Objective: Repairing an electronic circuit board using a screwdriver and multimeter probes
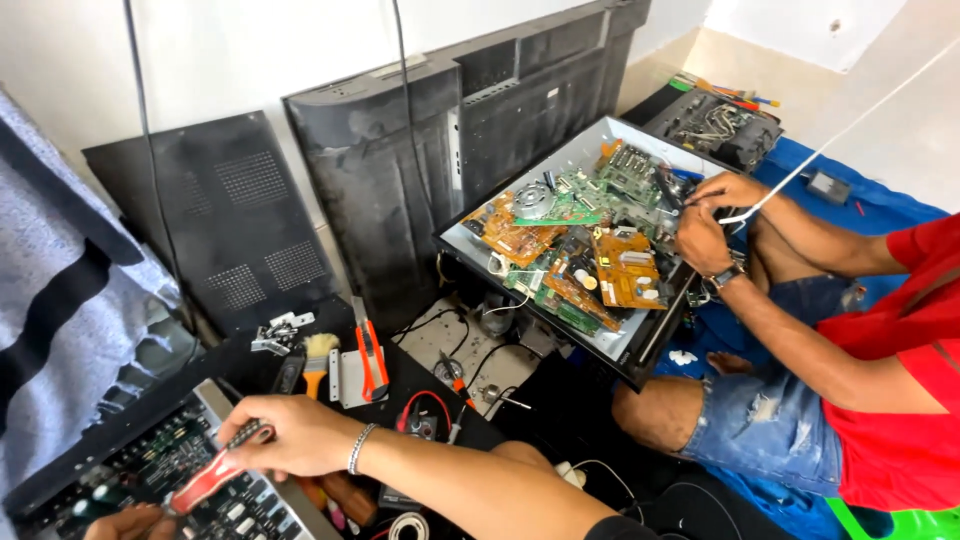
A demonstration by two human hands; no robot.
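Red-handled screwdriver (212, 474), translucent grip, clamped in right hand (290, 437) over dark, densely populated circuit board (165, 470); left hand (125, 522) rests at board's near edge, grip indiscernible.

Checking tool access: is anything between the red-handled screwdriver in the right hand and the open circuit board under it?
Nothing visible does. The right hand holds the red-handled screwdriver directly over the circuit board. The left hand sits beside the tool, not under it.
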